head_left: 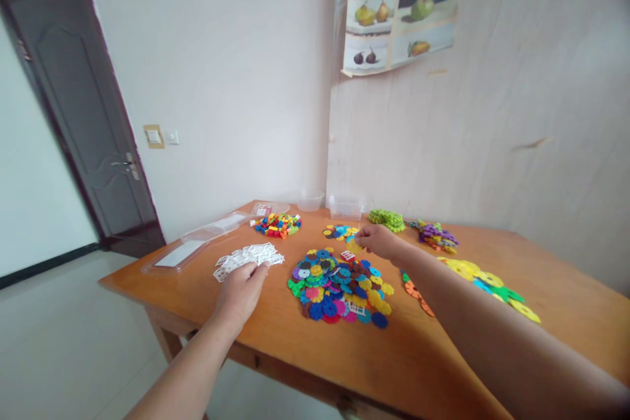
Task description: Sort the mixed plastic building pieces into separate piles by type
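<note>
My right hand [378, 239] is closed in a pinch on a yellow notched disc [353, 247], just in front of a small group of yellow and blue discs [339, 231]. Below it spreads a large pile of multicoloured notched plastic discs [329, 289], with a red-and-white piece [348, 256] and a white window-like piece [357, 308] lying on it. My left hand [243, 292] is at the near edge of a heap of white lattice pieces [253, 253]. Its fingers are closed together; whether a piece is between them is hidden.
On the wooden table [305, 361] stand a heap of coloured building bricks [277, 226], green pieces [386, 219], purple pieces [436, 236] and yellow flat pieces [462, 269]. Clear plastic tubs [346, 207] sit by the wall, a transparent lid [180, 252] at left.
</note>
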Motion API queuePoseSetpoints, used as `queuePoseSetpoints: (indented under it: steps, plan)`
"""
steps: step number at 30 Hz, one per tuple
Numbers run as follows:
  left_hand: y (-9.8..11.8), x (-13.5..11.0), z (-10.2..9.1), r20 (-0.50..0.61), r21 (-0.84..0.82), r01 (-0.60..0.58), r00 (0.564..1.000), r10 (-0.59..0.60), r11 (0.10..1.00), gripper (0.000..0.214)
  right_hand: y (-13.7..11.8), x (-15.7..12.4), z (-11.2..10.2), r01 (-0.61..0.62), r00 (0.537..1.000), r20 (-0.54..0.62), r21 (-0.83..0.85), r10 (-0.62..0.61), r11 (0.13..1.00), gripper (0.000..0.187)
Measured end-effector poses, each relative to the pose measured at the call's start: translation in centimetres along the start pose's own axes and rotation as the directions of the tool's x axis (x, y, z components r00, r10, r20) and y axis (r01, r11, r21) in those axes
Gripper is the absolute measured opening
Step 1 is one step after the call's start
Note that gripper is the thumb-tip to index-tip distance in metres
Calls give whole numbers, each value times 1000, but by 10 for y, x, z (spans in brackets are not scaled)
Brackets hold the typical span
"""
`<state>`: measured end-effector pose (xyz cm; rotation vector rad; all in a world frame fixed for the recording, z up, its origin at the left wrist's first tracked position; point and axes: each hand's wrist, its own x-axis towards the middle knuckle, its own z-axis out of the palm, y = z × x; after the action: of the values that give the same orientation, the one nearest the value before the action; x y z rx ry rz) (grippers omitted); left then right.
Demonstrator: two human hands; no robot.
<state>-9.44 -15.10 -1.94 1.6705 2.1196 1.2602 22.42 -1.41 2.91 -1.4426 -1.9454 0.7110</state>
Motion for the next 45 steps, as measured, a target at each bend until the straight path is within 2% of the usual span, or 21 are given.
queuePoseSetpoints:
  steps: [5,9,15,18,21,30,36,38,42,45]
  plan:
    - [4,-1,-3,5,16,-11,1000,11,1000,46,18,-29,-46,-19,986,-163,62,29,998,16]
    - [5,-1,-4,7,37,6,1000,-6,999,46,43,-57,-85,-61,949,-306,75,81,995,22]
    - [7,-2,-5,30,20,13,999,-14,1000,45,94,-83,-117,-151,874,-462,37,151,988,26]
    - [8,-2,-6,27,17,27,999,-27,1000,46,111,-87,-124,-204,848,-502,-18,168,979,26]
    - [9,-3,-7,21,13,30,999,-30,999,47,119,-89,-129,-236,843,-507,-51,179,970,26]
    - [14,-5,-11,-2,92,16,1000,-16,996,49,129,-90,-130,-317,868,-447,-163,217,934,19]
    - [20,-8,-13,3,90,34,999,-34,995,47,129,-94,-139,-381,857,-460,-256,235,889,21]
    - [22,-9,-13,-2,89,45,999,-45,995,47,124,-94,-138,-373,865,-448,-279,224,885,28]
    - [22,-9,-13,-5,89,48,999,-47,995,43,110,-95,-131,-308,911,-382,-375,158,874,49]
    - [20,-8,-13,0,91,27,1000,-27,996,43,105,-98,-129,-286,930,-339,-430,141,857,50]
